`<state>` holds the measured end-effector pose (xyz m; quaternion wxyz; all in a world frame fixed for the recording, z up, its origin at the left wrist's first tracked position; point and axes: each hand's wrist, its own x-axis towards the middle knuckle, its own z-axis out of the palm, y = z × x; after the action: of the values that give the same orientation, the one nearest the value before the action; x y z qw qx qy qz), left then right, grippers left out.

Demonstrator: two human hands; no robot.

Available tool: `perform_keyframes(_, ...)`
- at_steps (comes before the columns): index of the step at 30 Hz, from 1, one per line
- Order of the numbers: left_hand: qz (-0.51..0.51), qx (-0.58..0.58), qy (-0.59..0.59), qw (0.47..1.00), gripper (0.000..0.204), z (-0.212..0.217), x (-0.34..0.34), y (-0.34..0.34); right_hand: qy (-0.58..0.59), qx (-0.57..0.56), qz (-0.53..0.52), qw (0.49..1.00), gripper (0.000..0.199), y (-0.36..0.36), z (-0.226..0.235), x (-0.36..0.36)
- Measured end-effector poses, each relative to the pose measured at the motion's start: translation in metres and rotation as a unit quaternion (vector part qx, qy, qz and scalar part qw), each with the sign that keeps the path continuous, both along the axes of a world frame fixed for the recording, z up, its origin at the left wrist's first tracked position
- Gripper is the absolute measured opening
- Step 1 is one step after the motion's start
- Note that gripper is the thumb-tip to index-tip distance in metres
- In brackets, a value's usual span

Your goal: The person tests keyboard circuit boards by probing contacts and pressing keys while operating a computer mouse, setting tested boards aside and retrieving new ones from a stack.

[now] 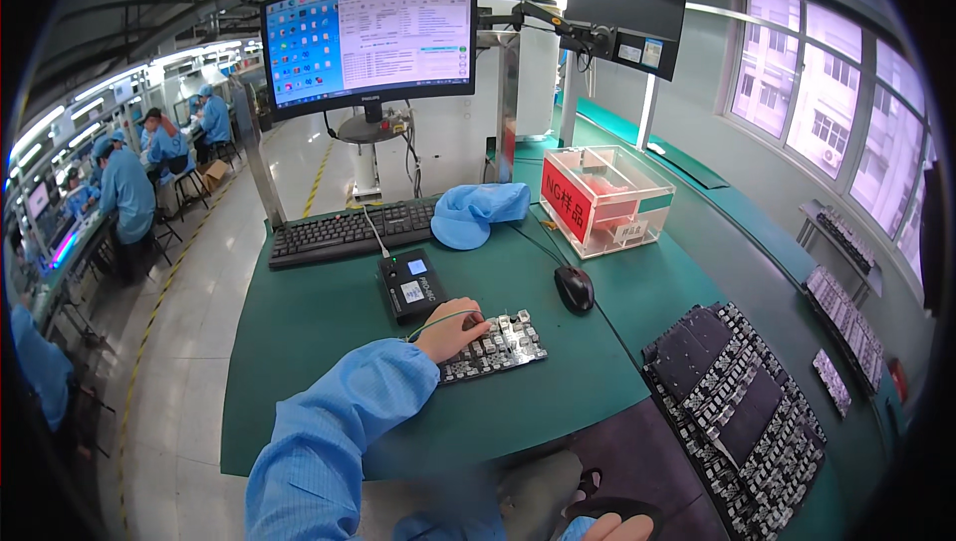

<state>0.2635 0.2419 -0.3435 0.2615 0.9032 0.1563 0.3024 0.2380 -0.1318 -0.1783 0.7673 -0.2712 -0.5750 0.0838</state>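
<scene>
My left hand (451, 332) reaches over a panel of small silver metal-cased modules (510, 347) on the green mat. Its fingers are bent together at the panel's upper left part; whatever sits between them is hidden. A thin green cord (438, 321) crosses the back of this hand. Just beyond it lies a black box (411, 285) with a small lit display and a white cable plugged in at its back. My right hand (614, 527) shows only in part at the lower edge, near my lap, with its grip cut off by the frame.
A keyboard (349, 232), a blue cloth cap (480, 214), a mouse (574, 289) and a clear box (605, 200) with a red label stand behind. A monitor (368, 43) rises above. Stacked module panels (737, 411) lie at right. Co-workers (127, 192) sit far left.
</scene>
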Motion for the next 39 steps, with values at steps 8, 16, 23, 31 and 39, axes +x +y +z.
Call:
perform_keyframes(8,0.002,-0.010,-0.025,1.000,0.026,0.000,-0.001,-0.001,-0.028,0.097,0.106,0.989,0.048,0.010,-0.010,0.014)
perform_keyframes(16,0.005,0.004,-0.017,1.000,0.026,0.001,0.001,0.001,0.063,0.325,0.146,0.932,0.056,0.061,0.022,-0.014)
perform_keyframes(23,-0.002,-0.003,-0.020,1.000,0.026,0.002,0.001,0.001,-0.065,0.029,0.216,0.974,0.062,0.007,-0.011,0.023)
perform_keyframes(31,0.020,-0.008,0.000,1.000,0.028,0.003,-0.004,-0.004,-0.106,-0.344,-0.255,0.897,0.048,0.067,-0.136,0.095)
perform_keyframes(39,-0.016,-0.027,-0.036,0.999,0.028,-0.004,0.006,0.001,-0.300,-0.411,-0.392,0.766,0.053,0.168,-0.181,0.152)
